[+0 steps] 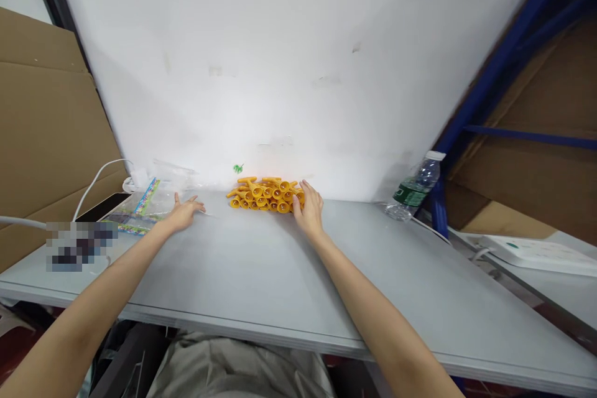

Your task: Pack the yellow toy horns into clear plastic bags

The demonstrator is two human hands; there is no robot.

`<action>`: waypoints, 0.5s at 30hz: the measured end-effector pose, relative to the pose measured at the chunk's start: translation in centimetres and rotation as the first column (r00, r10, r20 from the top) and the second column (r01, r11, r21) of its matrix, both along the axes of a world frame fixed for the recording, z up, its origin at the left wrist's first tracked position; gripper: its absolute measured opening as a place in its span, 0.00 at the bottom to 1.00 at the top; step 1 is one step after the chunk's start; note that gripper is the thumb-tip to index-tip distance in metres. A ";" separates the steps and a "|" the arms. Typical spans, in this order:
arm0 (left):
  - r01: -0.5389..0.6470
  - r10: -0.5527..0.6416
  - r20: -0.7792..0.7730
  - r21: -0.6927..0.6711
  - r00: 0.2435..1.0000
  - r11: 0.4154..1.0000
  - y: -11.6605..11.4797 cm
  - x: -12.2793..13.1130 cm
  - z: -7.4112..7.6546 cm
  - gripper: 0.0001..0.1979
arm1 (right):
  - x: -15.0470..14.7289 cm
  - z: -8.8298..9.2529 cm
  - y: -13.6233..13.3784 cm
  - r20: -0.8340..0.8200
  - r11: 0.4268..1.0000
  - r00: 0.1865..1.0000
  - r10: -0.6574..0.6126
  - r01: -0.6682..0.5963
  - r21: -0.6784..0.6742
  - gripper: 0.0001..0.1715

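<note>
A stack of small yellow plastic trumpet-shaped pieces [263, 194] lies against the white wall, with their flared ends facing me. My right hand [310, 208] rests against the right end of the stack, thumb in front and fingers upright, apart from the thumb. To the left, my left hand [183, 214] lies low over the table with its fingers spread, holding nothing that I can see. Beside it are clear plastic bags [148, 199] with colourful printed strips.
A dark-screened phone [103, 207] and a white cable [88, 183] are on the left, near a blurred patch. On the right a water bottle [414, 189] leans by the blue frame [485, 84]. A white power strip [536, 253] sits beyond it. Cardboard [41, 130] stands at left.
</note>
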State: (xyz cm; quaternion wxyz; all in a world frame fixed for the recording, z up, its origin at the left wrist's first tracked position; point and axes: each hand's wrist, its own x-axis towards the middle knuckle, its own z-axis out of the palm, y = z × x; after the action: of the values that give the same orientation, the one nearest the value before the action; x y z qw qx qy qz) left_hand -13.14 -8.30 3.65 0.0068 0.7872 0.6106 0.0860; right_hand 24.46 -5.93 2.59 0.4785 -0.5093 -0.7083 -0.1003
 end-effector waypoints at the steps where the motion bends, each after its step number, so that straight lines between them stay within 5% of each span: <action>1: 0.004 -0.003 0.013 -0.015 1.000 1.000 -0.1 0.1 0.1 0.29 | -0.8 0.7 -0.3 0.015 1.000 1.000 0.012 -0.012 0.018 0.27; 7: 0.088 -0.086 0.053 -0.049 0.995 0.995 -0.3 1.3 0.4 0.26 | -6.5 3.6 -0.4 0.267 0.995 0.960 0.089 -0.074 -0.066 0.21; 15: -0.046 0.051 0.047 -0.105 0.998 0.993 -0.4 3.3 1.4 0.12 | -10.5 3.0 2.5 0.368 0.979 0.929 -0.022 0.095 -0.181 0.22</action>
State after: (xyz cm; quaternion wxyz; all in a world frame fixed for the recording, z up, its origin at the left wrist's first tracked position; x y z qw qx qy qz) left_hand -9.82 -8.70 5.02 0.0609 0.7685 0.6327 0.0740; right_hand 13.93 -3.46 5.58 0.2833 -0.5473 -0.7754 -0.1374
